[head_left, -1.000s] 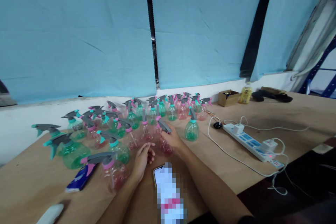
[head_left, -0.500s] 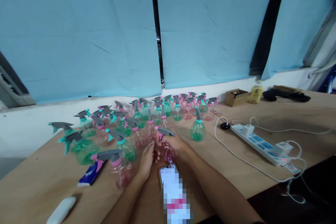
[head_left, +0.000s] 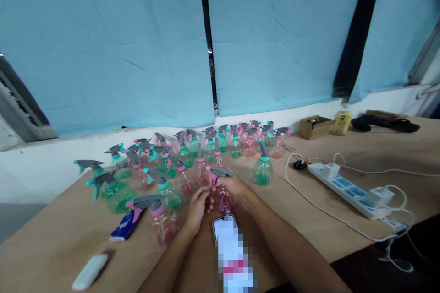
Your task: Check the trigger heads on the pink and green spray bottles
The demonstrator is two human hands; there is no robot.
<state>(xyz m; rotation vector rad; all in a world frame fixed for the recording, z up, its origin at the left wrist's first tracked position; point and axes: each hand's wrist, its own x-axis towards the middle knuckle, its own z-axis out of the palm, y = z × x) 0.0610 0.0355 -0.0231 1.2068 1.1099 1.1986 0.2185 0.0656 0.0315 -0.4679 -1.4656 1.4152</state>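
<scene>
A spray bottle (head_left: 225, 200) with a clear pink body, pink collar and grey trigger head stands before me. My right hand (head_left: 233, 186) is wrapped round its neck, just below the head. Close on its left side is my left hand (head_left: 199, 206), fingers loosely curled and partly apart, with nothing visible in them. Whether its fingertips touch the bottle I cannot tell. Left of that hand is another pink spray bottle (head_left: 164, 226); a green spray bottle (head_left: 169, 196) stands behind it. Nearer me lies a phone (head_left: 217, 229), largely covered by a pixelated patch.
Several more pink and green spray bottles crowd the table (head_left: 51, 233) toward the wall. One green bottle (head_left: 263, 173) stands apart on the right. A blue packet (head_left: 123, 226) and white case (head_left: 90, 271) lie left; a power strip (head_left: 347, 190) with cables lies right.
The whole view has shifted slightly, so things sit a little further right in the picture. My right hand keeps its hold on the pink spray bottle; my left hand stays beside it.
</scene>
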